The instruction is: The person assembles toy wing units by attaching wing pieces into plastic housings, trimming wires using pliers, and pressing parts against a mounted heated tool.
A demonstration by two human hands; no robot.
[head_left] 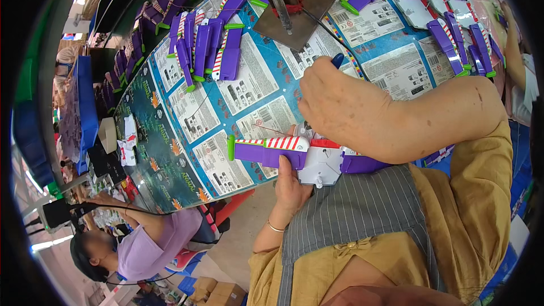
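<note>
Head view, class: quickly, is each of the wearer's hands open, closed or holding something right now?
Left hand: holding the purple-and-white winged piece.
Right hand: closed, gripping a dark blue object, mostly hidden.

Pale floor (243,238) shows beyond the sheet-covered worktable (154,136).

The winged toy part (320,165), a white body with 2 purple wings, is held in the left hand (291,190), just below the centre of the frame. Its left wing (249,153) bears red-and-white stripes and a green tip; the right wing (362,164) is partly hidden.
</note>
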